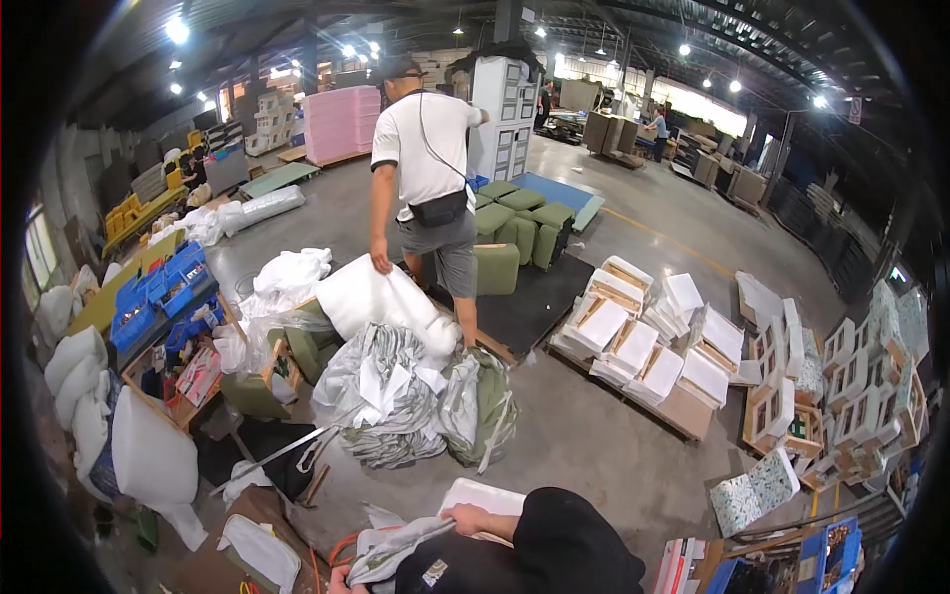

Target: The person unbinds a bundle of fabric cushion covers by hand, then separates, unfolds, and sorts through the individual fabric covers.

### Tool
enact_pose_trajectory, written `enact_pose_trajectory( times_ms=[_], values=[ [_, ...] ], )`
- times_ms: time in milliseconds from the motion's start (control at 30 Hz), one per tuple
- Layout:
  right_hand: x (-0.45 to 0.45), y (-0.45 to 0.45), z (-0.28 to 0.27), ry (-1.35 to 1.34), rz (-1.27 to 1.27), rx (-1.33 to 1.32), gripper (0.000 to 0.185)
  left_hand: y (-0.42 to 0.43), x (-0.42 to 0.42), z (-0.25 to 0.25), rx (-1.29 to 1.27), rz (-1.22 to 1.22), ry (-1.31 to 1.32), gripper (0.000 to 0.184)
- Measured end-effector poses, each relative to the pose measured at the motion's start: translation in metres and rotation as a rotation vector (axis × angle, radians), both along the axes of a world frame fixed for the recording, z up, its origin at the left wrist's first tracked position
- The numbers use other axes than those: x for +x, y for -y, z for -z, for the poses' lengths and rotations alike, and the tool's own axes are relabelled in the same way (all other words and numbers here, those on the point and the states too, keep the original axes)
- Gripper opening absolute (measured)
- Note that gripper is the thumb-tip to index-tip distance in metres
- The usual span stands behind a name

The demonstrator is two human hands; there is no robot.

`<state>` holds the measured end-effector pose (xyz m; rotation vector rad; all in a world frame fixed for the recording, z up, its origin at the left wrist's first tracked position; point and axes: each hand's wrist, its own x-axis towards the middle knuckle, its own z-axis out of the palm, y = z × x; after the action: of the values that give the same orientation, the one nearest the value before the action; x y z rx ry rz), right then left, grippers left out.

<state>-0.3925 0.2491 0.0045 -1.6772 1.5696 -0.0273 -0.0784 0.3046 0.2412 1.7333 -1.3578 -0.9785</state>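
Near the bottom of the head view, my right hand (467, 519) is closed on the edge of a light grey-green fabric (396, 551), in front of my dark clothing. Lower and to the left, my left hand (341, 582) shows only in part at the frame's bottom edge, beside the lower end of this fabric; its fingers are mostly hidden. A white padded piece (495, 498) lies just beyond my right hand. An orange hose or cord (346, 543) runs beside the fabric on the left.
A co-worker (426, 148) stands ahead, one hand on white sheeting (371, 297). Before them lies a fabric heap (396, 416). Stacked white-padded frames (633, 346) lie right; blue bins (163, 287) stand left. Green cushions (520, 223) sit beyond.
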Motion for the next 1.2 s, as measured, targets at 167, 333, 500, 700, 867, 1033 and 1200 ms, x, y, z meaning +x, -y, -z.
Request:
enact_pose_trajectory(
  times_ms=[167,333,500,700,867,1033,1200],
  values=[
    [0.045,-0.002,-0.029,0.138,-0.044,-0.113,0.061,-0.042,0.044,0.019,-0.060,-0.014,0.019,0.018],
    [0.104,0.014,-0.230,0.714,0.257,-0.466,0.037,-0.083,0.077,0.013,-0.026,-0.053,0.064,0.018],
    [0.163,-0.044,-0.466,1.037,-0.063,-1.342,0.019,-0.119,0.105,0.044,-0.229,-0.162,0.005,0.013],
    [0.223,-0.110,-0.537,1.904,-0.479,-1.181,0.028,-0.149,0.116,0.037,-0.086,-0.177,-0.001,0.024],
    [0.267,-0.123,-0.527,2.242,-0.440,-0.976,0.022,-0.153,0.120,0.050,-0.165,-0.144,0.050,0.025],
    [0.235,-0.139,-0.531,1.857,-0.421,-0.824,0.022,-0.153,0.125,0.056,-0.236,-0.097,0.133,0.024],
    [0.253,-0.152,-0.534,1.858,-0.294,-1.028,0.020,-0.150,0.128,0.059,-0.226,-0.067,0.122,0.025]
  ],
)
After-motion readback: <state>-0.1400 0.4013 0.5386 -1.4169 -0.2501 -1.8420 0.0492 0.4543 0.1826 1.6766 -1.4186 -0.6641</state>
